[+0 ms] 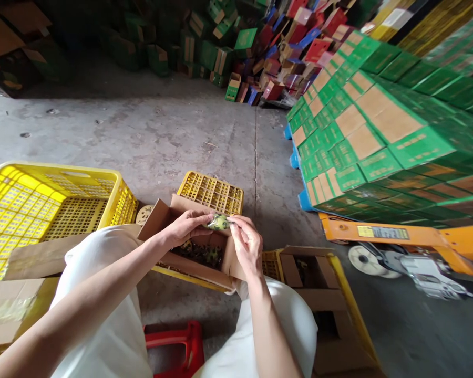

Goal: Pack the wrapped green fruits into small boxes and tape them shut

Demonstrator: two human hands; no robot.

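Apparently the work is partway along: one small, clear-wrapped green packet (219, 222) is up between the hands and not in the box, while several dark-and-green pieces (205, 254) already lie inside. Whether the packet's wrapping is finished, and how many more remain, I cannot tell.

The packet sits right at the fingertips, touching both hands, above the opening of the cardboard box (197, 272). The left hand (191, 226) pinches its left end between thumb and fingers; the right hand (247, 241) has its thumb and fingers closed on the other end.

Just beyond the box is a small yellow crate (211, 191). Farther out, a large yellow crate (63, 170) stands to the left, another opened carton (331, 299) to the right, and a red stool (195, 341) between the knees.
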